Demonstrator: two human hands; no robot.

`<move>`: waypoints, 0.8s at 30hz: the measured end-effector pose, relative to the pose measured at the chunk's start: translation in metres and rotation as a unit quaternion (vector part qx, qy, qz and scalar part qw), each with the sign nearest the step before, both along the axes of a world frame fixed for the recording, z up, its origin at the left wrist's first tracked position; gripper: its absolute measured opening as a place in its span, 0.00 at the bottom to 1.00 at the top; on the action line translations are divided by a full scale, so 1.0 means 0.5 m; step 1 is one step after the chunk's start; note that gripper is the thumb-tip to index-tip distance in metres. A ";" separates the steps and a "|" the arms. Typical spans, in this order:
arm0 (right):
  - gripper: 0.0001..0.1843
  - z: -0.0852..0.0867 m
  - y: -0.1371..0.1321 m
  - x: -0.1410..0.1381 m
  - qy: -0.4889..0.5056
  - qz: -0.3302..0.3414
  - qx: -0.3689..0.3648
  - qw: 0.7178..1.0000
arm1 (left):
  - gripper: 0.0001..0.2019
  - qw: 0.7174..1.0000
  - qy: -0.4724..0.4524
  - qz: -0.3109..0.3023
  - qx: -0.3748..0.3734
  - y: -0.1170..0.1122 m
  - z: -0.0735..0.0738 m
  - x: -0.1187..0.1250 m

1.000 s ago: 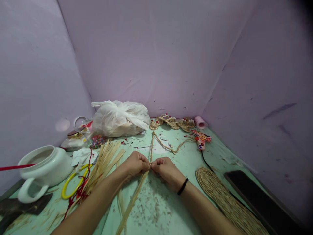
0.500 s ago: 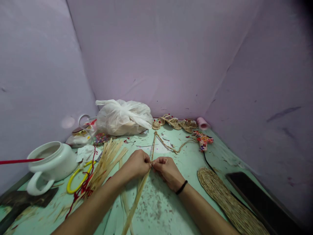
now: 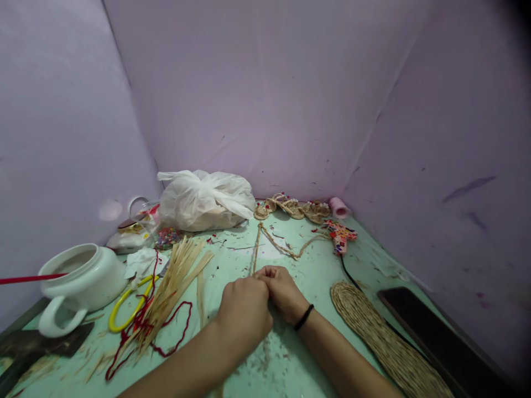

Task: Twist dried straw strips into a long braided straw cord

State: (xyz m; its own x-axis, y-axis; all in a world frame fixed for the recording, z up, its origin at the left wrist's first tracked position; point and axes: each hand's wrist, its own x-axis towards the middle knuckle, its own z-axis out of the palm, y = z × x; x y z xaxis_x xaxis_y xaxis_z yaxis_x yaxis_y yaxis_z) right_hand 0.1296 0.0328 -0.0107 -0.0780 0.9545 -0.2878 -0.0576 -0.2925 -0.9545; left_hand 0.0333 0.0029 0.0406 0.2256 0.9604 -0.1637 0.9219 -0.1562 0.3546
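Observation:
A thin twisted straw cord (image 3: 256, 251) runs from a bend on the table toward me and ends under my fingers. My right hand (image 3: 282, 292), with a black band at the wrist, pinches the cord's near end between thumb and fingertips. Against it, my left hand (image 3: 248, 307) is closed in a fist, its back toward me, around the loose straw strips at that end. Both hands touch, and the fingers hide the exact working point. The cord's other part loops right toward a patterned glue gun (image 3: 341, 235).
On the left are straw strips (image 3: 178, 287), red yarn (image 3: 188, 326), yellow-handled scissors (image 3: 116, 315), a white pot (image 3: 89, 276) and a hammer-like tool (image 3: 45, 342). A plastic bag (image 3: 207, 204) and small straw sandals (image 3: 290, 207) stand behind. Rightward lie a woven sole (image 3: 373, 331) and a dark slab (image 3: 431, 331).
My left hand has moved toward me and rightward, turning into a fist over the strips. My right hand stays at the cord. The view has shifted slightly.

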 end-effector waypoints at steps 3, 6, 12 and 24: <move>0.04 -0.001 0.001 0.006 -0.003 0.024 -0.003 1.000 | 0.11 0.996 -0.076 0.037 0.014 0.035 0.010 -0.027; 0.07 -0.001 0.002 0.011 0.006 0.052 0.003 0.999 | 0.10 0.950 -0.254 0.133 -0.124 0.074 0.008 -0.051; 0.04 -0.012 0.011 0.015 -0.023 0.075 0.045 0.996 | 0.05 0.811 -0.439 0.173 -0.346 0.092 -0.040 -0.050; 0.08 0.006 0.026 0.078 -0.313 0.214 0.126 0.917 | 0.01 0.838 -0.457 0.177 -0.241 0.083 -0.080 -0.035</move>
